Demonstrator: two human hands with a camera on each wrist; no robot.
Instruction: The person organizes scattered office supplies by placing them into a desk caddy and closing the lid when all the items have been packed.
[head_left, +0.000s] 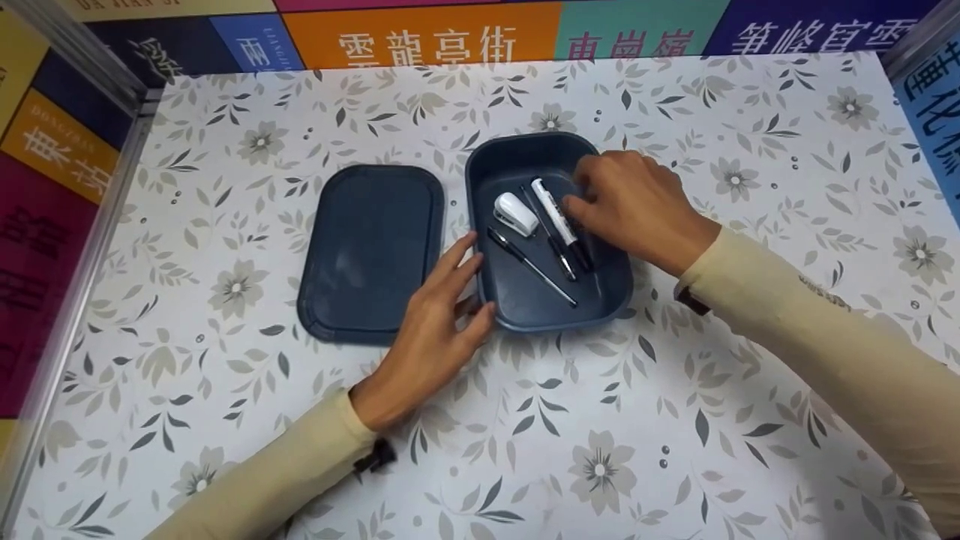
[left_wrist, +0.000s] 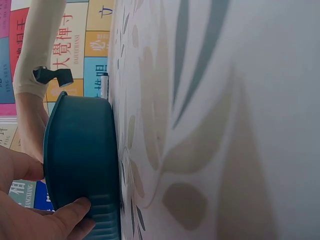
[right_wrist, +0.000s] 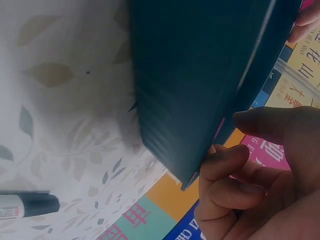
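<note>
While left fingers (head_left: pixel 450 262) touch box (head_left: pixel 517 301), right fingers (head_left: pixel 597 174) curl loosely, lid (head_left: pixel 371 255) beside, stapler (head_left: pixel 516 214) inside

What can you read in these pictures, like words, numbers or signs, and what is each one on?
"雲龍亭街": orange panel.
"東崗嶺": green panel.
"兩": blue panel.
"東站", "DONGZHAN": left-wall panel.
"大覺禪寺", "DAJUECHANSI": cream panel.
"立": amber panel.
Other wall writing: cut off, blurred or unclear.
Right sleeve, marker in the box, marker outside it: print too small or blurred to read.
No readable numbers.
</note>
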